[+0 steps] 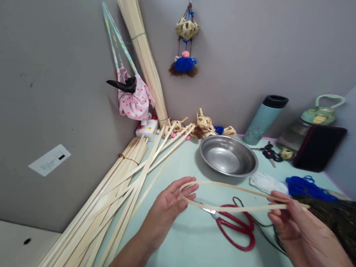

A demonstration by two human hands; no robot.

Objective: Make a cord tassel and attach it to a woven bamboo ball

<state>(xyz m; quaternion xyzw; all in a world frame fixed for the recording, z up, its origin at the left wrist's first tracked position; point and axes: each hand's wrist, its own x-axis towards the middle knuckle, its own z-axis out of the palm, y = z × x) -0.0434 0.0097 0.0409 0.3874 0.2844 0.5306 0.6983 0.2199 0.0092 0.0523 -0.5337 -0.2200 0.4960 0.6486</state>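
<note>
The bent strip (238,198) is pale straw, like the strips (112,203) lying on the mint-green worktop (191,258). The scissors (237,229) have red handles, the bowl (228,155) is silver, and the yarn (308,188) is deep blue. The cloth (135,97) is pink with red dots.

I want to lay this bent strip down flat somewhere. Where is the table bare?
Bare table lies near the front edge, between the loose strips and the red scissors. A smaller patch sits left of the steel bowl. The right side is crowded with blue yarn and a white cloth.
</note>
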